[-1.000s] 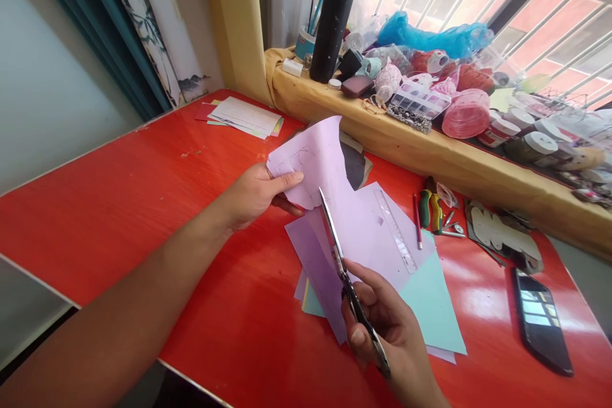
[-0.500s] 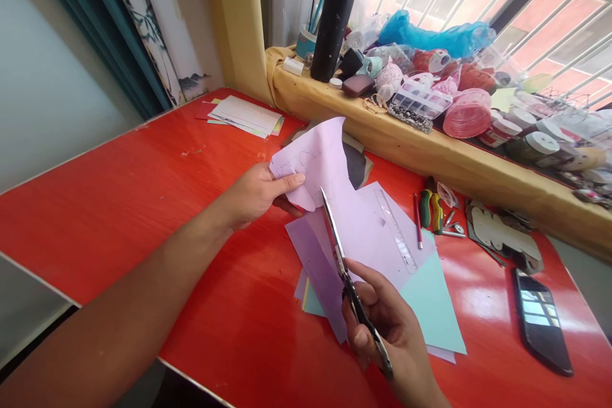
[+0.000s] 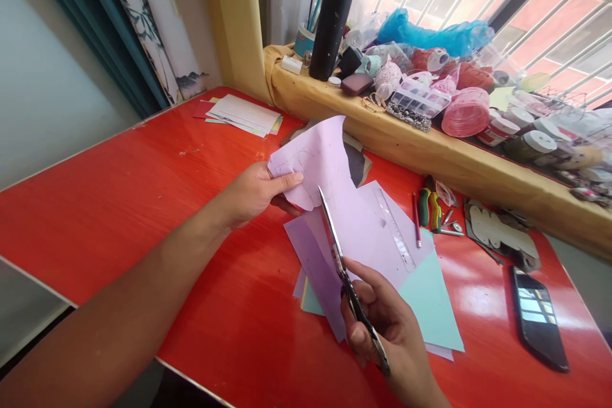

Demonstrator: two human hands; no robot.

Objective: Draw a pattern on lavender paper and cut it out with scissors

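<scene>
My left hand [image 3: 262,191] grips the lower left edge of a light purple paper [image 3: 318,156] with faint pencil lines, thumb on top and fingers beneath. The paper is raised and bent above the table. My right hand [image 3: 382,319] is closed round the dark handles of scissors [image 3: 335,242]. Their blades look closed or nearly so, with the tip at the lower part of the raised paper. Whether they touch it is unclear. Below lie purple sheets and a light green sheet [image 3: 433,303], with a clear ruler [image 3: 396,229] on top.
On the red table [image 3: 229,331] are a red pencil [image 3: 416,220], green-yellow pliers [image 3: 435,210], grey cutouts [image 3: 502,236], a phone [image 3: 539,319] and a paper stack [image 3: 243,113]. A black flask [image 3: 333,19] and many craft supplies crowd the sill [image 3: 329,105] behind.
The view has shifted very slightly. Both hands, the paper and the scissors hold nearly the same positions.
</scene>
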